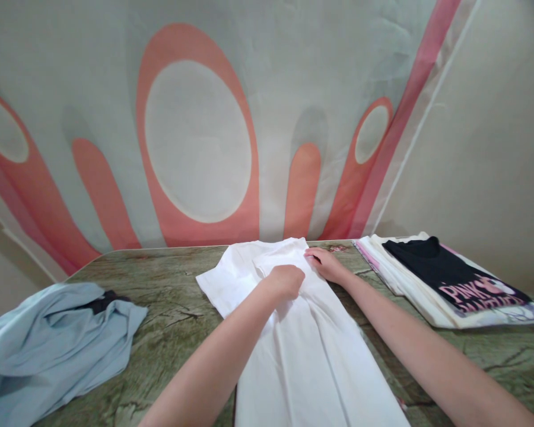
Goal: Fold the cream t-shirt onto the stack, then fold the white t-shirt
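Note:
A white T-shirt [302,356] lies lengthwise in front of me, partly folded over, with a sleeve spread out at its far left. My left hand [287,281] is closed on the shirt's cloth near the upper middle, and its fingertips are mostly hidden behind the knuckles. At the far right edge of the shirt, my right hand [326,264] pinches the fabric between thumb and fingers. Soft creases run down the cloth from my left hand toward the near end, which leaves the picture at the bottom.
The shirt rests on a wood-patterned tabletop [182,314]. Crumpled light blue clothing [71,344] with a dark piece in it lies at the left. On the right sits a stack of folded clothes [409,284], topped by a black T-shirt [449,267] with pink print. A patterned backdrop [271,118] stands behind.

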Demonstrator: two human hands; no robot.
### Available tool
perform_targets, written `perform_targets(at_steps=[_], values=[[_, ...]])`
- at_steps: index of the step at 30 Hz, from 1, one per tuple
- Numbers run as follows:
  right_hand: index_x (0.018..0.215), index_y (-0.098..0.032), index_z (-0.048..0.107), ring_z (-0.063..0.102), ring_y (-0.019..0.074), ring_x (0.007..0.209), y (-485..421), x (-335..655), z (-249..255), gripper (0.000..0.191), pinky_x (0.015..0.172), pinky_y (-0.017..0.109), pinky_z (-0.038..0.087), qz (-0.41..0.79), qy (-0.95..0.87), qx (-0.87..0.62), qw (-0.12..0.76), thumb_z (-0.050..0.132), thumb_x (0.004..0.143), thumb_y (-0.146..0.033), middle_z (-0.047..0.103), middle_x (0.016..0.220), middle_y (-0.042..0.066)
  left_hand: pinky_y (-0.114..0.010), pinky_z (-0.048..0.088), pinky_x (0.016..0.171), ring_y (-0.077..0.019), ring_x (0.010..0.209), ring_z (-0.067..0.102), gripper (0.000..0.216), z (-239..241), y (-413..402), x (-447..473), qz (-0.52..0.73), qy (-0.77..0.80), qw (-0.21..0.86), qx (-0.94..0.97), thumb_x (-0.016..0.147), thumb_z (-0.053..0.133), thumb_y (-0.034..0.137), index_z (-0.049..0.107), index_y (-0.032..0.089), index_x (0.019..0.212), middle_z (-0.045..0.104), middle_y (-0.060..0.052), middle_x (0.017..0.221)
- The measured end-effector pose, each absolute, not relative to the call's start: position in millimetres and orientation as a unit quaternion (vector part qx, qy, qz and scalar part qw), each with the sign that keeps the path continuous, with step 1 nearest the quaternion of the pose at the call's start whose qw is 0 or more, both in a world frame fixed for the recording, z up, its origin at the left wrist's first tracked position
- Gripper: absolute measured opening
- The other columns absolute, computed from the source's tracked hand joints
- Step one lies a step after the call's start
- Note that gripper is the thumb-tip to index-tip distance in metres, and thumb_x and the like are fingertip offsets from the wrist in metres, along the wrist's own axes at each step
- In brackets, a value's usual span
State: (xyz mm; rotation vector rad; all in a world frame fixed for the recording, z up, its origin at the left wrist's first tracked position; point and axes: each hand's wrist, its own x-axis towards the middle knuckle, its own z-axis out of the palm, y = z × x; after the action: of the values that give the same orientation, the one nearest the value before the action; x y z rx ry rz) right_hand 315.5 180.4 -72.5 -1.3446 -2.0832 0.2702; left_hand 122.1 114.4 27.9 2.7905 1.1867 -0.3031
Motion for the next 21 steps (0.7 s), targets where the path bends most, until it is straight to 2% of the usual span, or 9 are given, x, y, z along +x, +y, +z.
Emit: perform_targets(at_steps=[6, 8, 11, 16, 21], values=[[0.101, -0.017, 0.066, 0.053, 0.0204, 0.108, 179.4, 313.7, -74.4, 0.031, 0.097, 0.035, 0.037, 0.103, -0.785, -0.524, 0.315, 0.043, 0.080, -0.016, 0.061, 0.116, 0.009, -0.032, 0.048, 0.071, -0.0249, 0.083, 0.061, 0.027, 27.4, 109.1, 119.5, -0.099, 0.375, 0.065, 0.920, 0.066, 0.063, 0.020, 0.062, 0.017, 0.092, 0.063, -0.009, 0.093], [0.102, -0.016, 0.065, 0.054, 0.0199, 0.106, 181.9, 314.6, -76.1, 0.031, 0.096, 0.034, 0.038, 0.099, -0.783, -0.522, 0.322, 0.043, 0.080, -0.015, 0.062, 0.114, 0.009, -0.032, 0.047, 0.077, -0.0240, 0.089, 0.060, 0.025, 24.9, 112.6, 120.3, -0.040, 0.371, 0.065, 0.926, 0.074, 0.058, 0.027, 0.062, 0.017, 0.097, 0.063, -0.009, 0.097], [0.108, -0.015, 0.061, 0.055, 0.0195, 0.105, 191.7, 317.5, -74.3, 0.035, 0.094, 0.035, 0.040, 0.091, -0.775, -0.534, 0.325, 0.040, 0.080, -0.012, 0.063, 0.113, 0.010, -0.034, 0.043, 0.087, -0.0233, 0.103, 0.055, 0.030, 12.4, 120.3, 124.8, 0.067, 0.387, 0.036, 0.919, 0.088, 0.041, 0.032, 0.057, 0.016, 0.108, 0.059, -0.011, 0.110], [0.121, -0.015, 0.054, 0.049, 0.0194, 0.116, 219.1, 313.6, -64.1, 0.043, 0.100, 0.038, 0.034, 0.080, -0.779, -0.552, 0.288, 0.036, 0.082, -0.012, 0.056, 0.125, 0.011, -0.045, 0.023, 0.105, -0.0268, 0.130, 0.029, 0.046, -22.3, 126.1, 127.9, 0.096, 0.377, 0.009, 0.921, 0.093, 0.028, 0.043, 0.043, 0.016, 0.127, 0.038, -0.012, 0.139], [0.131, -0.016, 0.046, 0.033, 0.0203, 0.130, 238.4, 294.8, -67.8, 0.047, 0.106, 0.040, 0.024, 0.081, -0.789, -0.570, 0.215, 0.039, 0.088, -0.033, 0.039, 0.140, 0.009, -0.050, 0.015, 0.107, -0.0287, 0.135, 0.019, 0.059, -42.1, 125.0, 126.7, 0.060, 0.399, 0.048, 0.914, 0.091, 0.021, 0.052, 0.027, 0.019, 0.140, 0.022, -0.011, 0.147]])
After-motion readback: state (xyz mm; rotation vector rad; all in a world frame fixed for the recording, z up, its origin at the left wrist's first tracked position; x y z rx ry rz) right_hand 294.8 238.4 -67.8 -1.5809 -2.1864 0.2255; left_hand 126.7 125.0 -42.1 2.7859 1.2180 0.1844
